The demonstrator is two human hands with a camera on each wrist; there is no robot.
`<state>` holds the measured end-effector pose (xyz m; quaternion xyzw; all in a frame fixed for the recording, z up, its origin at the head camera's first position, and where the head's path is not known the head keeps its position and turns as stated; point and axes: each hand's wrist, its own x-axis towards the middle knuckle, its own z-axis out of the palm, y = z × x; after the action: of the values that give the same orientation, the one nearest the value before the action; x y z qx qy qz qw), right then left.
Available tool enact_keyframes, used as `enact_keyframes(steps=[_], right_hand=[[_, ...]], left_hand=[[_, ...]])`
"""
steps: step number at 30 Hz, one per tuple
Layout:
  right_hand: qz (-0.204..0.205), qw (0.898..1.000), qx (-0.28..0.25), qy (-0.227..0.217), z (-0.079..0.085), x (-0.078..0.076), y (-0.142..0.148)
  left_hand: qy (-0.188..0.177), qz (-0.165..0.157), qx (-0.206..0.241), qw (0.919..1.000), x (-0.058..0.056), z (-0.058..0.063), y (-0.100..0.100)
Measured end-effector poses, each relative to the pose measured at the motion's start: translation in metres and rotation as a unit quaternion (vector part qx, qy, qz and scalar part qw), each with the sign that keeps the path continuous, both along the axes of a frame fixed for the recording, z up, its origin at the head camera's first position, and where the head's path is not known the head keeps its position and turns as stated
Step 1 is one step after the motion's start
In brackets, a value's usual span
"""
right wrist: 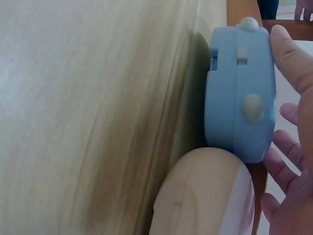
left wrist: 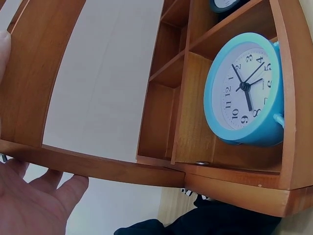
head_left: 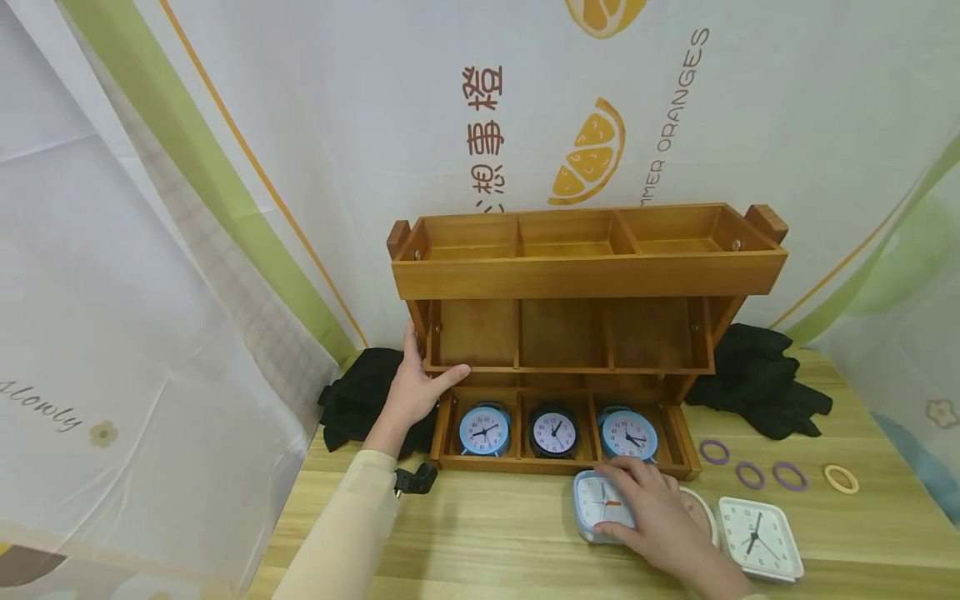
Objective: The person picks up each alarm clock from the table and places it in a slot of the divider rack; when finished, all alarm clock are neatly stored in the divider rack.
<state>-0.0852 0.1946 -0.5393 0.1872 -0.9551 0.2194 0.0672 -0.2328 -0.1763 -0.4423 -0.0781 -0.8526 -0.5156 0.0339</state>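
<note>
In the head view a three-tier wooden box [head_left: 588, 277] stands with its tiers spread like steps. My left hand [head_left: 415, 390] grips the left end of its middle tier, thumb in front and fingers along the outside. The lowest tier holds a light-blue round alarm clock [head_left: 483, 431] on the left, a black one [head_left: 553, 433] in the centre and another blue one [head_left: 630, 433] on the right. My right hand [head_left: 660, 510] spreads over a pale-blue square clock [right wrist: 239, 93] on the table, its thumb and fingertips at the clock's face and edge.
A beige rounded clock [right wrist: 200, 196] lies beside the pale-blue one, partly under my right hand. Further right are a white square clock [head_left: 759, 537], purple rings [head_left: 791, 476] and a yellow ring [head_left: 841, 479]. Black cloths [head_left: 761, 383] lie at both sides of the box; a curtain hangs behind.
</note>
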Motion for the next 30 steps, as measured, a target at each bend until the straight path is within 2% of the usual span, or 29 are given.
enact_keyframes(steps=[5,11,16,21,30], right_hand=[[0.003,1.000,0.008,0.005,0.0002,0.0014,-0.0017],[0.005,1.000,0.018,-0.018,-0.0014,0.0034,-0.0030],[0.027,0.999,0.012,-0.013,-0.0014,0.0059,-0.0021],[0.048,0.999,0.005,-0.008,-0.0015,0.0080,-0.0003],[0.060,0.998,0.011,-0.020,-0.0053,0.0090,0.0033]], left_hand=[[0.004,-0.003,0.007,1.0000,-0.0004,-0.0004,-0.0005],[0.002,0.002,-0.005,1.0000,-0.0003,0.0001,-0.0002],[0.006,-0.004,0.007,1.0000,-0.0010,-0.0006,0.0003],[0.000,0.003,-0.007,1.0000,-0.0011,-0.0011,0.0011],[0.008,-0.003,0.006,0.9999,-0.0011,-0.0016,0.0004]])
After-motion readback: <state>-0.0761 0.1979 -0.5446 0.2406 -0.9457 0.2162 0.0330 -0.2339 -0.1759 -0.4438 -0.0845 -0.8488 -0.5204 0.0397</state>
